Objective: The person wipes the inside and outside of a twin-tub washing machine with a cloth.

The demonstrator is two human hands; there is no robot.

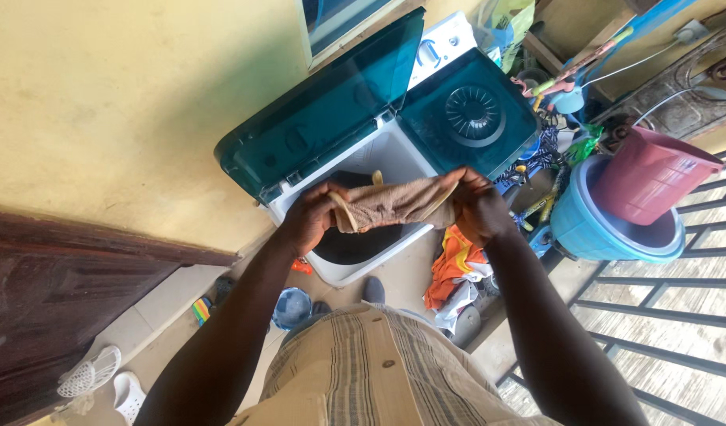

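Observation:
My left hand [311, 217] and my right hand [479, 207] grip the two ends of a brown cloth with yellow edging [394, 203], stretched between them. The cloth hangs over the open wash tub [355, 244] of a white twin-tub washing machine [394, 154]. Its teal wash lid [323, 110] stands raised against the yellow wall. The second teal lid [469, 110], with a round vent, lies shut beside it.
An orange and white heap of clothes [456, 272] lies on the floor right of the machine. A maroon bucket [651, 173] sits inside a blue basin [595, 233]. A metal railing [670, 308] runs at right. White slippers [102, 379] lie by a dark wooden door [55, 300].

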